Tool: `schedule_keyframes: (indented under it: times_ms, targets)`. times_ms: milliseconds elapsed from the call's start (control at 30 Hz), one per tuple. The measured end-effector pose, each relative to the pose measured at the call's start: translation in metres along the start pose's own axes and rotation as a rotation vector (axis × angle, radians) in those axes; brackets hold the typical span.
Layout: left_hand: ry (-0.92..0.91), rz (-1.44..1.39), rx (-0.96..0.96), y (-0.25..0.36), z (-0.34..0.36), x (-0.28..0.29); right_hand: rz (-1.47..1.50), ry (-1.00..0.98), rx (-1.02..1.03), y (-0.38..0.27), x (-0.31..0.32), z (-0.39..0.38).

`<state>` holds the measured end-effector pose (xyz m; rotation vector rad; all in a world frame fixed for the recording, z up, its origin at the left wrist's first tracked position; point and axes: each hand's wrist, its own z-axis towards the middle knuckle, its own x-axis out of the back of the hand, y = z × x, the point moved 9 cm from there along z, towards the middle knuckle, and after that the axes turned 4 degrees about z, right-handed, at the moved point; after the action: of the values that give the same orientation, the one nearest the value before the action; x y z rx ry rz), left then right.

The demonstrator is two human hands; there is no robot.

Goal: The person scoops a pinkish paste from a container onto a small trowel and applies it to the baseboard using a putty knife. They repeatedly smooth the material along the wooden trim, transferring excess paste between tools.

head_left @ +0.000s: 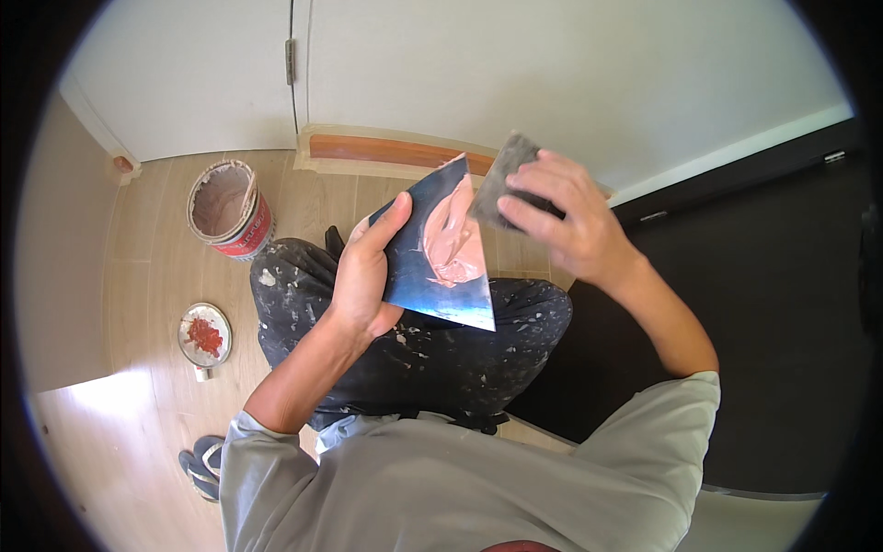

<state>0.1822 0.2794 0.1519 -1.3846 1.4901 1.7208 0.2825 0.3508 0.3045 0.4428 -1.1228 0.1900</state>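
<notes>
Pale planked floor lies beneath the left grip, clamped on a blue plate bearing pink paste; white panels rise beyond. The right grip pinches a grey spreader beside the plate, contact unclear. The plate hides part of the left grip.

elbows bent | left thumb extended | left fingers mostly hidden, perhaps curled | right fingers flexed
</notes>
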Motion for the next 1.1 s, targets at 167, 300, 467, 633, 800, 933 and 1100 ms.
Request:
schedule_keyframes:
  times_ms: [167, 300, 467, 633, 800, 933, 1100]
  targets:
    - [0.101, 0.23, -0.145, 0.019, 0.0, 0.01, -0.039, -0.078, 0.057, -0.011, 0.02, 0.014]
    - [0.074, 0.385, -0.194, 0.021, 0.008, 0.005, -0.03, -0.385, 0.149, -0.034, -0.006, 0.004]
    - [0.063, 0.358, -0.185, 0.012, 0.007, 0.006, -0.074, -0.414, 0.14, -0.033, -0.002, 0.019]
    - [0.039, 0.19, -0.021, -0.005, 0.008, 0.004, 0.076, -0.241, 0.045, -0.047, 0.02, 0.009]
    - [-0.029, -0.137, 0.152, -0.04, -0.005, 0.001, 0.294, 0.057, 0.007, -0.052, -0.008, -0.013]
    - [0.103, -0.149, 0.143, -0.044, -0.01, 0.03, 0.203, 0.001, -0.098, -0.019, -0.037, -0.032]
    - [0.087, -0.097, -0.214, 0.009, -0.011, 0.045, 0.203, 0.04, -0.409, 0.022, -0.032, -0.042]
